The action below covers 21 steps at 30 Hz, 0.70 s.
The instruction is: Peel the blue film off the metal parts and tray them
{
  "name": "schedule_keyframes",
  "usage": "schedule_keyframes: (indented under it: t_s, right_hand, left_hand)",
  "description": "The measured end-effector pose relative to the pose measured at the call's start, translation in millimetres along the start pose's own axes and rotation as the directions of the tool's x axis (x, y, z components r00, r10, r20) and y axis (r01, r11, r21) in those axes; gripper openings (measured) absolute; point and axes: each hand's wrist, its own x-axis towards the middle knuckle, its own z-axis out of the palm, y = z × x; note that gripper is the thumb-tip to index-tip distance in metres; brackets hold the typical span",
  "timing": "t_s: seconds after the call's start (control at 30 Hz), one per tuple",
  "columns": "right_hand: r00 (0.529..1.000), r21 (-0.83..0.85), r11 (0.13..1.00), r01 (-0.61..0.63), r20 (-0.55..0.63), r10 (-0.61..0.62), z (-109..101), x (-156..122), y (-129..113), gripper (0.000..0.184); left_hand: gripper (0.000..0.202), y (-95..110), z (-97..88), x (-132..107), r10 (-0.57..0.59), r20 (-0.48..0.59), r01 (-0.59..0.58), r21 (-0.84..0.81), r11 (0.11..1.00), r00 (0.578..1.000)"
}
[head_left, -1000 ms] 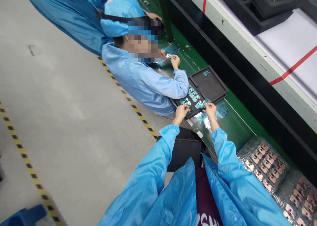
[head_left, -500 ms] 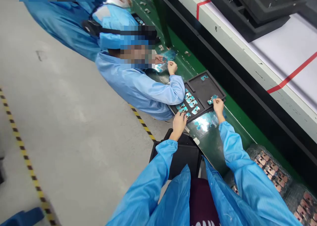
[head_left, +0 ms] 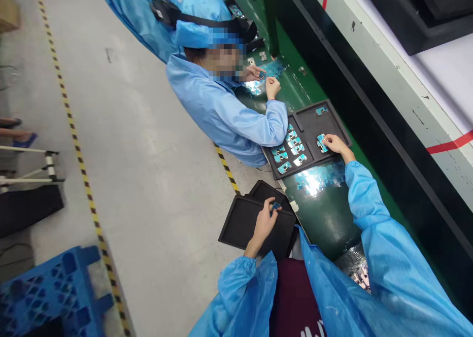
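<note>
My left hand point(head_left: 265, 222) is over a black tray point(head_left: 244, 223) beside my lap, its fingers pinched on a small blue part point(head_left: 275, 206). My right hand point(head_left: 335, 143) reaches to the far half of a black two-part tray point(head_left: 328, 122) on the green bench and pinches a small blue part point(head_left: 320, 142). The near half of that tray holds several blue parts point(head_left: 290, 150). More blue parts point(head_left: 318, 175) lie loose on the bench below the tray.
A co-worker in a blue coat point(head_left: 225, 110) sits just left of the tray, an elbow resting on it, hands busy at the bench. A blue pallet point(head_left: 51, 292) stands at the lower left. Yellow-black floor tape point(head_left: 79, 164) crosses the grey floor.
My left hand has come back from the bench tray to the black tray by my lap with a blue part. My right hand has moved further into the tray's far half.
</note>
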Motion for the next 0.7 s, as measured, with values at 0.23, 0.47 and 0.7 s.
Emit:
schedule_keyframes:
  t_s: [0.23, 0.47, 0.7]
  right_hand:
    - [0.949, -0.291, 0.948, 0.127, 0.313, -0.031, -20, 25, -23, 0.012]
    - [0.912, -0.368, 0.904, 0.218, 0.408, -0.054, -3, 16, -37, 0.01]
    - [0.974, -0.28, 0.941, 0.19, 0.172, -0.146, -19, 5, -19, 0.01]
  left_hand:
    - [0.051, -34, 17.1, -32, -0.054, 0.039, 0.049, 0.117, 0.992, 0.998]
    - [0.055, -36, 24.6, -35, -0.03, 0.049, 0.022, 0.151, 0.988, 0.998]
    - [0.052, -35, 33.4, -29, -0.014, 0.038, 0.008, 0.139, 0.99, 0.999]
